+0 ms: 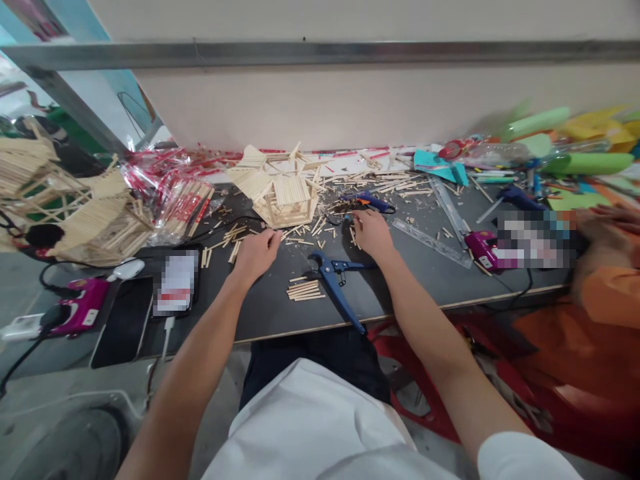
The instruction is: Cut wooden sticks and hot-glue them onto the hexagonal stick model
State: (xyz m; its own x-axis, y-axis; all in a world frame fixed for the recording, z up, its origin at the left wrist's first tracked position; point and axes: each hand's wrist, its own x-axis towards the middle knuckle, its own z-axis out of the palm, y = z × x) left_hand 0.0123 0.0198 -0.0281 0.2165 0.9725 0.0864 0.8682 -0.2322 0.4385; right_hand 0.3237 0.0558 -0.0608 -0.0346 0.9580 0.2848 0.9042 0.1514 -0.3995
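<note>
My left hand (257, 255) is closed, its fingertips low beside a small pavilion-like model (290, 200) of wooden sticks. Short cut sticks (234, 233) lie beside and partly under this hand; anything in its fingers is too small to tell. My right hand (373, 235) has its fingers curled down together, just in front of a blue glue gun (369, 201). What it may hold is hidden. Between my forearms lies a blue pipe cutter (336, 287), its jaws toward the model. A row of cut sticks (306, 291) lies left of its handle.
Larger stick models (95, 220) and bagged chopsticks (185, 203) stand at left. Phones (175, 283) and a purple power strip (83, 307) lie front left. Clear rulers (433, 243) and another purple power strip (487, 252) are at right, near another person's arm (605, 247).
</note>
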